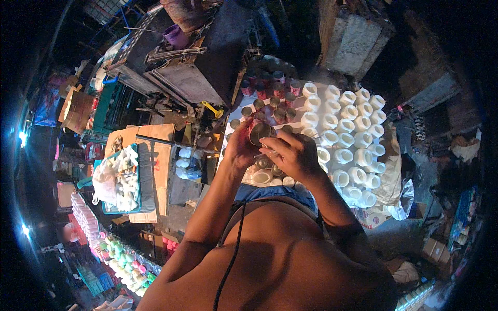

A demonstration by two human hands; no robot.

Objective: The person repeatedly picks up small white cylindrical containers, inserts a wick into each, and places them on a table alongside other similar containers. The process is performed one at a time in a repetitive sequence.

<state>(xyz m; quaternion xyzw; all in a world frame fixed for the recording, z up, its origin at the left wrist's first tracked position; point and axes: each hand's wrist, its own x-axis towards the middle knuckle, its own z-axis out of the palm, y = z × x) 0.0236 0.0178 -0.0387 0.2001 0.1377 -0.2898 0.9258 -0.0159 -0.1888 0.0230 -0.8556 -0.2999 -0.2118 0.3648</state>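
Tilted in front of my body, an open tin can [261, 133] shows its shiny inside. My left hand [240, 147] wraps round its side, so much of the outer wall is hidden. Beside the can's lower rim, my right hand [291, 154] has its fingers pinched together; what they hold, if anything, is too small to make out. Just beyond both hands, several open tin cans [275, 101] and red-labelled cans [261, 93] stand on the table. Glass-like round pieces [263, 163] lie below my hands, near the table's front edge.
Rows of white open-mouthed jars [346, 125] fill the right of the table. To the left, a teal-rimmed tray [120, 211] holds white pieces beside flat cardboard [162, 136]. A yellow-handled tool [211, 109] lies past the table's left side, below a wooden cabinet [181, 83].
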